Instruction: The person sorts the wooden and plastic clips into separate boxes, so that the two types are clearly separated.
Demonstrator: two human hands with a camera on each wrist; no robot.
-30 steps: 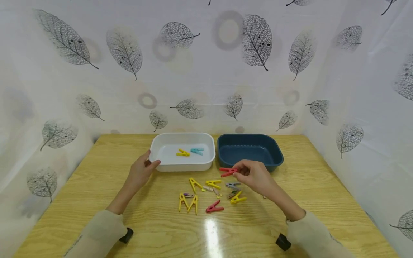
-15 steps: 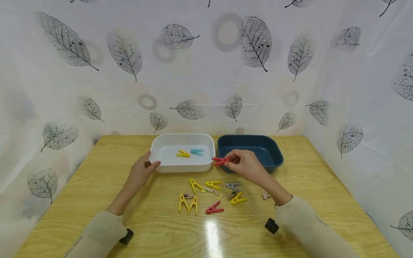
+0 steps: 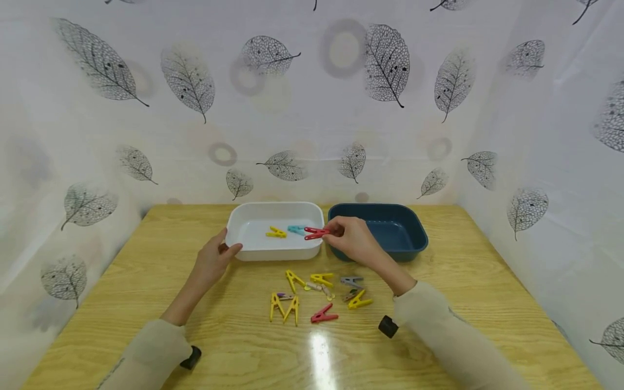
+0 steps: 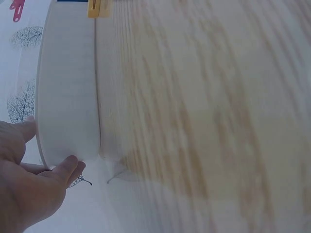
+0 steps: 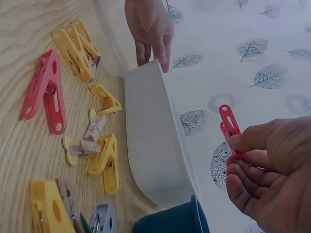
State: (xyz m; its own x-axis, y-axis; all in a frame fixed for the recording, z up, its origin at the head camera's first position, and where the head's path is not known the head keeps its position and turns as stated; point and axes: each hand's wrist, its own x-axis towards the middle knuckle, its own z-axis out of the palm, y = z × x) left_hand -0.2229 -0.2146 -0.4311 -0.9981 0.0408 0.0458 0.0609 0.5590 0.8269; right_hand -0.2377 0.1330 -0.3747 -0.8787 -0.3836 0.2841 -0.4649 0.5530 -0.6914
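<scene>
My right hand (image 3: 359,241) pinches a red clothespin (image 3: 313,233) between thumb and fingers. The clothespin is over the right part of a white plastic tub (image 3: 273,254), its legs pointing left. Inside that tub lie a yellow clothespin (image 3: 277,232) and a light blue clothespin (image 3: 294,229), the latter partly behind the red one. My left hand (image 3: 212,259) grips the tub's left front corner, thumb on the front wall. In the right wrist view the red clothespin (image 5: 232,131) is held clear of the tub's rim.
A dark blue tub (image 3: 402,230) stands right beside the white one, partly hidden by my right hand. In front lie several loose clothespins: yellow ones (image 3: 359,299), a red one (image 3: 324,313), a grey one (image 3: 352,281) and small wooden ones. A leaf-print curtain (image 3: 312,108) encloses the table.
My right hand has carried the red clothespin leftward and away from me, from in front of the dark blue tub to over the white tub. My left hand stays put.
</scene>
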